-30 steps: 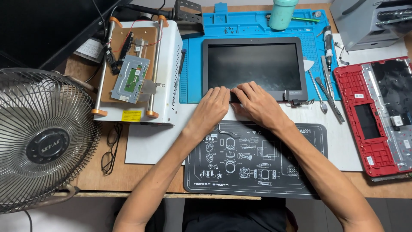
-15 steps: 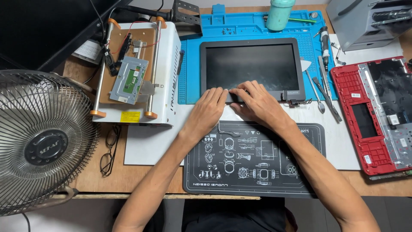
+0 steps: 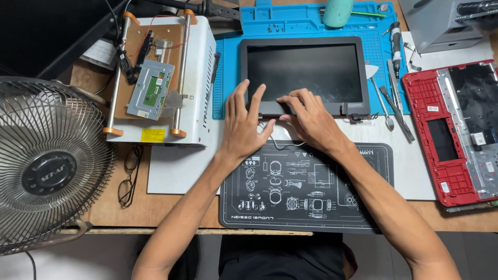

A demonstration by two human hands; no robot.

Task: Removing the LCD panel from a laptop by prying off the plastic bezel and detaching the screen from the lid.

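Far left of the dark laptop screen panel (image 3: pixel 305 75) stands a round wire-cage desk fan (image 3: pixel 49 166) w/ a black hub. Closer to the panel, thin-framed black eyeglasses (image 3: pixel 128 175) lie on the wooden tabletop (image 3: pixel 150 207), and above them sits a white boxy separator machine (image 3: pixel 171 78) w/ orange-capped rods, a silver touchpad module resting on its brown plate.

Panel itself lies flat, glass up, on a blue silicone repair mat (image 3: pixel 311 23). Below the panel is a black work mat (image 3: pixel 306 186) printed w/ white diagrams.

Left hand (image 3: pixel 244 127) — flat, fingers spread and straight, fingertips (image 3: pixel 262 89) pressing on the panel's lower left bezel; nothing gripped. Right hand (image 3: pixel 311 116) just beside it, fingers curled over the panel's bottom edge near the middle, pinching the bezel strip there; how firm the hold is, can't tell. A thin dark cable (image 3: pixel 277 142) trails from the panel's bottom edge between the two hands onto the white sheet.

Above the panel, a teal cylindrical bottle (image 3: pixel 338 11) stands at the mat's top. Right of the panel: a slim black-and-silver screwdriver (image 3: pixel 397 39), metal pry tools and tweezers (image 3: pixel 394 101) lying side by side. Farther right, a red laptop base shell (image 3: pixel 456 129), opened up, insides showing, and a grey plastic box (image 3: pixel 441 23) above it.
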